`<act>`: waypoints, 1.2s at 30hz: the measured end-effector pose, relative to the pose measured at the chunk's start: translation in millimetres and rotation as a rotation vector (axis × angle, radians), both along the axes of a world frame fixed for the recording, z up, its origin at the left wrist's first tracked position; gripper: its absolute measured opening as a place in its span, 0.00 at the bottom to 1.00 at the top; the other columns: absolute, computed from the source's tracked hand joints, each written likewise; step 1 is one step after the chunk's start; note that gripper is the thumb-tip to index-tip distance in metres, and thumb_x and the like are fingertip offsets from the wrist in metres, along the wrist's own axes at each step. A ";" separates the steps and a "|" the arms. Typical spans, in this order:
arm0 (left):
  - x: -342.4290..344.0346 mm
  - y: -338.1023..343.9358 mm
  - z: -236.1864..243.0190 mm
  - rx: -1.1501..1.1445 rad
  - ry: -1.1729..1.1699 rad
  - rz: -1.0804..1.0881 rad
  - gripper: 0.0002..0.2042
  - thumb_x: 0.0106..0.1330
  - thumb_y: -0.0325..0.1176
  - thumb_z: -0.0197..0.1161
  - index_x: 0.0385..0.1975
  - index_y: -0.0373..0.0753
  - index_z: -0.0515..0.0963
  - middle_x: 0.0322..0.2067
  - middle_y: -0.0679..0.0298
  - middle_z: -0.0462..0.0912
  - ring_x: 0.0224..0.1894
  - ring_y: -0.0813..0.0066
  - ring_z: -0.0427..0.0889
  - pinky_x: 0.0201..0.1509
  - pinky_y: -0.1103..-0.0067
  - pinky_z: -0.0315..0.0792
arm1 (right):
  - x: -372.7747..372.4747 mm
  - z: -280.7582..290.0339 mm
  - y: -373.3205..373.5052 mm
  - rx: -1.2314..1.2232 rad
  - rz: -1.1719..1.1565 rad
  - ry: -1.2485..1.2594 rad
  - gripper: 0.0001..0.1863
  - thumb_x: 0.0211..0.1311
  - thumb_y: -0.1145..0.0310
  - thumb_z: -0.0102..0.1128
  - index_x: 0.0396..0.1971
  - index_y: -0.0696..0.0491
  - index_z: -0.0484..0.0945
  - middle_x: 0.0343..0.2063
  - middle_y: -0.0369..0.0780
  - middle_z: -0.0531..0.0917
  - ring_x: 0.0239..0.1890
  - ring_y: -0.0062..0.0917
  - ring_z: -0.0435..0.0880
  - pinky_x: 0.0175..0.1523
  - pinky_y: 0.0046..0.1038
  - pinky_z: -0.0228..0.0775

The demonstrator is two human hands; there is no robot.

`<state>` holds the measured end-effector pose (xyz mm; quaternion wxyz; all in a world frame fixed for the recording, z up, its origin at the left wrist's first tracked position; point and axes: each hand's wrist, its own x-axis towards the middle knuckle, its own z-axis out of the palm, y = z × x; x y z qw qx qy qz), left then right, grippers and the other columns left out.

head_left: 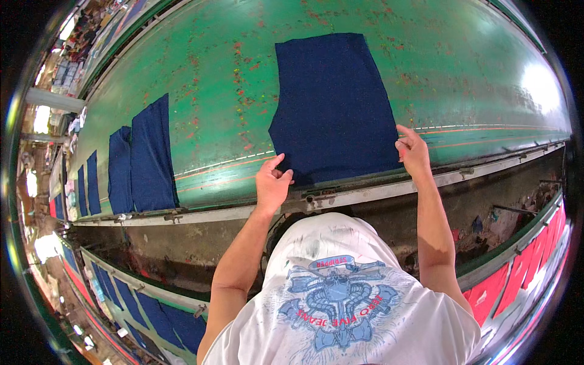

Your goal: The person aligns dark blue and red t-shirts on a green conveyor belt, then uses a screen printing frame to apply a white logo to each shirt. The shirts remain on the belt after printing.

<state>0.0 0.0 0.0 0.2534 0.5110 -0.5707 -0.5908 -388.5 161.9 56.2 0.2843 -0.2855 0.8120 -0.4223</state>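
Observation:
A dark navy cut fabric panel point(334, 103) lies flat on the long green table point(219, 73), its near edge close to the table's metal rail. My left hand point(273, 185) is at the panel's near left corner, index finger and thumb apart. Over at the near right side, my right hand point(414, 151) has its index finger and thumb spread beside the panel's edge. Neither hand visibly pinches the cloth. Some curled fingers of both hands are hidden from this view.
More navy panels point(152, 161) lie along the table to the left. Red and yellow specks dot the green surface. A metal rail point(365, 196) runs along the near edge. Behind me, another table carries navy pieces point(159, 316) and red pieces point(488, 293).

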 end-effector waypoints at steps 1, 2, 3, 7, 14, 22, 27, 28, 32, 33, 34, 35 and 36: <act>3.0 4.3 -2.3 -0.085 -0.002 0.000 0.29 0.67 0.20 0.77 0.70 0.40 0.83 0.45 0.65 0.84 0.33 0.80 0.79 0.41 0.77 0.82 | 6.9 -0.7 3.5 -0.006 0.051 0.084 0.20 0.75 0.74 0.70 0.64 0.52 0.87 0.38 0.41 0.91 0.34 0.19 0.86 0.38 0.29 0.79; 5.6 7.0 -4.1 -0.160 -0.029 0.001 0.29 0.66 0.19 0.77 0.69 0.38 0.84 0.44 0.65 0.84 0.31 0.80 0.76 0.37 0.78 0.78 | 11.5 0.4 6.2 0.015 0.069 0.142 0.16 0.75 0.74 0.71 0.59 0.54 0.91 0.35 0.39 0.91 0.32 0.17 0.85 0.36 0.27 0.78; -3.2 10.3 -9.6 -0.219 0.005 -0.004 0.28 0.65 0.19 0.77 0.68 0.38 0.84 0.44 0.65 0.84 0.31 0.81 0.76 0.37 0.79 0.77 | 3.3 0.4 10.0 0.038 0.120 0.139 0.14 0.74 0.74 0.71 0.56 0.55 0.91 0.34 0.38 0.91 0.31 0.17 0.85 0.36 0.27 0.78; -1.8 1.8 -12.4 -0.228 -0.119 -0.038 0.27 0.65 0.21 0.78 0.66 0.37 0.85 0.36 0.65 0.83 0.29 0.83 0.76 0.33 0.80 0.75 | -1.6 4.4 12.0 0.116 0.137 0.073 0.09 0.73 0.73 0.72 0.48 0.59 0.93 0.29 0.37 0.90 0.26 0.17 0.83 0.34 0.28 0.77; 12.7 3.5 -7.5 -0.146 -0.083 -0.071 0.28 0.63 0.16 0.77 0.66 0.36 0.85 0.40 0.67 0.83 0.26 0.85 0.75 0.30 0.81 0.72 | -6.4 10.7 28.2 0.207 0.133 0.068 0.07 0.72 0.71 0.73 0.44 0.57 0.94 0.31 0.41 0.93 0.31 0.23 0.89 0.38 0.31 0.82; 13.3 8.2 -12.9 -0.336 -0.115 -0.154 0.32 0.60 0.14 0.78 0.67 0.37 0.84 0.49 0.64 0.81 0.28 0.84 0.74 0.33 0.81 0.73 | -0.1 8.7 31.3 0.222 0.145 0.332 0.08 0.67 0.68 0.75 0.43 0.53 0.94 0.39 0.46 0.95 0.43 0.38 0.96 0.51 0.38 0.86; 12.4 9.2 -9.0 -0.440 -0.194 -0.195 0.34 0.58 0.14 0.80 0.69 0.38 0.83 0.51 0.62 0.81 0.29 0.82 0.76 0.34 0.79 0.76 | -2.6 3.3 35.0 0.200 0.143 0.384 0.07 0.66 0.72 0.77 0.43 0.54 0.93 0.35 0.45 0.94 0.37 0.30 0.94 0.47 0.33 0.85; 11.0 10.8 -8.7 -0.471 -0.196 -0.197 0.35 0.57 0.14 0.80 0.69 0.38 0.83 0.51 0.62 0.81 0.29 0.82 0.76 0.34 0.79 0.76 | -1.4 2.1 35.4 0.222 0.137 0.382 0.07 0.66 0.72 0.77 0.42 0.54 0.93 0.35 0.45 0.94 0.37 0.31 0.94 0.47 0.33 0.85; 10.7 14.6 -9.3 -0.491 -0.164 -0.169 0.36 0.54 0.16 0.81 0.67 0.39 0.84 0.46 0.59 0.82 0.27 0.75 0.77 0.35 0.74 0.77 | -0.2 0.9 35.7 0.212 0.113 0.421 0.08 0.64 0.69 0.79 0.41 0.53 0.92 0.36 0.44 0.95 0.40 0.37 0.95 0.48 0.37 0.86; 11.5 14.8 -10.0 -0.500 -0.167 -0.163 0.36 0.54 0.16 0.81 0.67 0.39 0.83 0.46 0.59 0.82 0.27 0.75 0.77 0.35 0.74 0.77 | 0.1 1.6 35.4 0.215 0.095 0.413 0.08 0.63 0.68 0.79 0.40 0.52 0.92 0.36 0.44 0.95 0.40 0.39 0.95 0.47 0.39 0.86; 12.6 14.5 -10.7 -0.491 -0.159 -0.157 0.36 0.54 0.16 0.81 0.67 0.39 0.83 0.47 0.59 0.82 0.27 0.75 0.77 0.36 0.73 0.78 | 1.2 2.4 35.0 0.215 0.099 0.407 0.08 0.63 0.68 0.79 0.40 0.52 0.92 0.36 0.44 0.95 0.41 0.39 0.95 0.47 0.39 0.86; 13.3 13.9 -11.5 -0.462 -0.149 -0.147 0.36 0.54 0.16 0.81 0.67 0.39 0.83 0.47 0.59 0.82 0.27 0.75 0.78 0.36 0.73 0.78 | 1.9 3.4 34.5 0.229 0.092 0.392 0.08 0.63 0.69 0.80 0.40 0.51 0.92 0.36 0.44 0.95 0.41 0.40 0.95 0.48 0.39 0.86; 13.4 13.3 -12.4 -0.505 -0.161 -0.159 0.36 0.54 0.16 0.81 0.68 0.39 0.83 0.48 0.58 0.82 0.28 0.75 0.78 0.36 0.74 0.78 | 2.5 4.9 34.5 0.243 0.085 0.377 0.08 0.62 0.69 0.80 0.40 0.51 0.92 0.36 0.44 0.95 0.41 0.40 0.95 0.48 0.40 0.86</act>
